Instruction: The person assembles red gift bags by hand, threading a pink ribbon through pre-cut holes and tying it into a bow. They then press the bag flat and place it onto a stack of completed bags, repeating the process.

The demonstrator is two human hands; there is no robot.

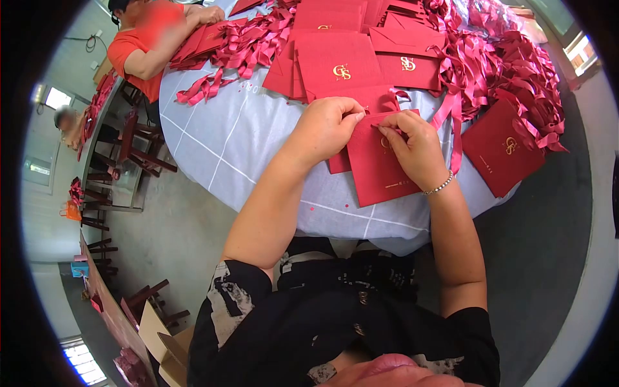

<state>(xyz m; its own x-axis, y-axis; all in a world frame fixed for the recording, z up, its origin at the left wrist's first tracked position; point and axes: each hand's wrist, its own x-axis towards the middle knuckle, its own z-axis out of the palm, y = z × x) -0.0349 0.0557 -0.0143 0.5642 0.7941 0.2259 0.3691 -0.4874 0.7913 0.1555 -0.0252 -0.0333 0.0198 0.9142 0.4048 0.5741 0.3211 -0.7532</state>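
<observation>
A flat red paper bag (380,177) with gold print lies near the table edge in front of me, on top of another red piece. Closed in a pinch, my left hand (329,128) grips the bag's top edge. My right hand (414,138) is also pinched, over the upper front of the bag, on what looks like the end of a dark red ribbon (374,126). A loop of ribbon (394,98) stands up behind the top edge. The exact spot between my fingertips is partly hidden.
Stacked red bags (335,64) cover the table (213,151) ahead, with heaps of pink-red ribbon (474,68) at the right and ribbon (258,42) at the left. Another bag (500,148) lies at the right edge. A co-worker (145,55) in red works across the table at the left.
</observation>
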